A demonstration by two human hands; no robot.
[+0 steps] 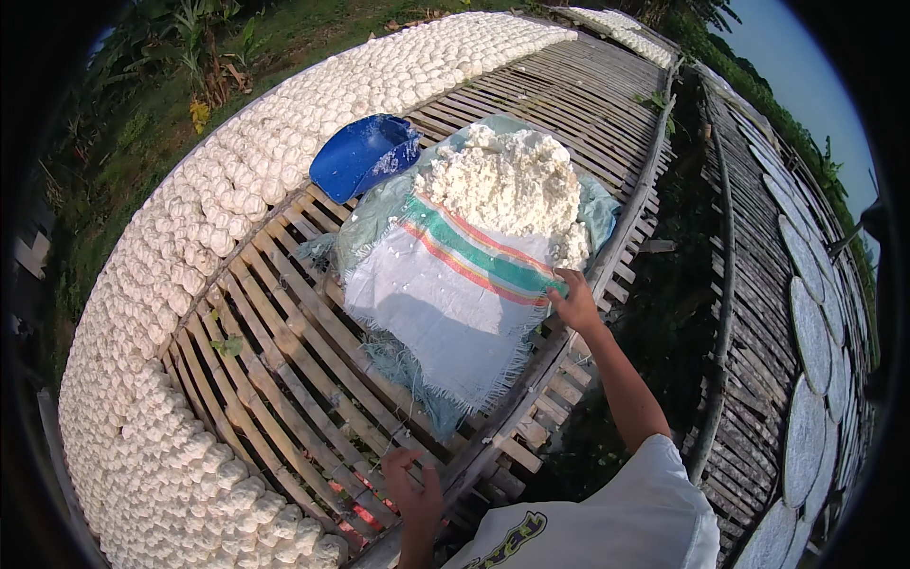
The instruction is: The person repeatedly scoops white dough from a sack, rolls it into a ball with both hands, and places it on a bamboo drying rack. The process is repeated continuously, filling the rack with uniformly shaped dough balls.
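Note:
My right hand (575,302) has its thumb and fingers closed on the right edge of a white woven cloth (422,308) with green, red and yellow stripes and a frayed hem. The cloth lies over the near part of a heap of white, crumbly, damp-looking lumps (502,180). Under the heap is a pale green sheet or sack (379,216), bunched up around it. My left hand (412,488) is low in the picture, near the rack's front edge, with fingers loosely bent and apart; nothing shows in it. A blue plastic scoop (355,156) lies against the heap's far left side.
The slatted bamboo rack (275,313) has gaps between its slats and a pole along its right edge. Rows of white rounded clumps (218,204) cover its left side. Beyond a dark gap, another rack (758,313) carries large pale round sheets (809,327). Greenery grows behind.

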